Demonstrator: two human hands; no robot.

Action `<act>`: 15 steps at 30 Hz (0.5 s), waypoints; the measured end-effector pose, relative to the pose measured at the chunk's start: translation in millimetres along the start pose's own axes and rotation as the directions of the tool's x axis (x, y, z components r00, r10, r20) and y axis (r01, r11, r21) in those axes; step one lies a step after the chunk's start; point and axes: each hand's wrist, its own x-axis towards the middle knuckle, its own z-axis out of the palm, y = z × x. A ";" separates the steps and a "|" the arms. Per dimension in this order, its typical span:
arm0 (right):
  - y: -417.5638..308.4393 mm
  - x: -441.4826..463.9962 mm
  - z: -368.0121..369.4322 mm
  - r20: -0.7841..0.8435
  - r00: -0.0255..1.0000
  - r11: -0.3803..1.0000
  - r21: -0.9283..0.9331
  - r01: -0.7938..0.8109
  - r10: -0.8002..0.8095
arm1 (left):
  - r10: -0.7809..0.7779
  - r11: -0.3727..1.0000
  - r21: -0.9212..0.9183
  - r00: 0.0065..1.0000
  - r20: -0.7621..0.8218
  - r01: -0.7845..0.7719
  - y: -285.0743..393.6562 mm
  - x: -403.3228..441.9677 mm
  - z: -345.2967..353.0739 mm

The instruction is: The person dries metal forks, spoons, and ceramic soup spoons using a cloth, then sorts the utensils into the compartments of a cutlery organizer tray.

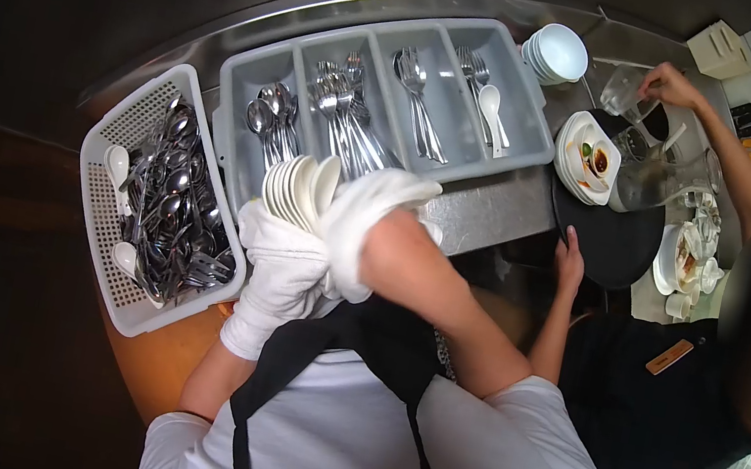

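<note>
A bunch of white soup spoons stands close together, bowls up, in my left hand, which wears a white glove or wrap and is closed around them. My right hand is at the spoons' right side, covered by a white cloth that it grips; its fingers are hidden. Just beyond both hands lies a grey cutlery tray with metal spoons, forks, more long-handled cutlery and a white spoon in its compartments.
A perforated basket piled with mixed metal cutlery stands at left. White bowls are stacked behind the tray. At right, a co-worker's hand holds a clear glass above a black tray and soiled plates.
</note>
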 end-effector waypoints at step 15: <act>220.2 39.3 -116.0 -0.152 0.562 0.353 -0.638 -0.684 0.813 | 0.023 1.000 0.020 0.999 -0.032 -0.022 3.4 -5.8 -12.7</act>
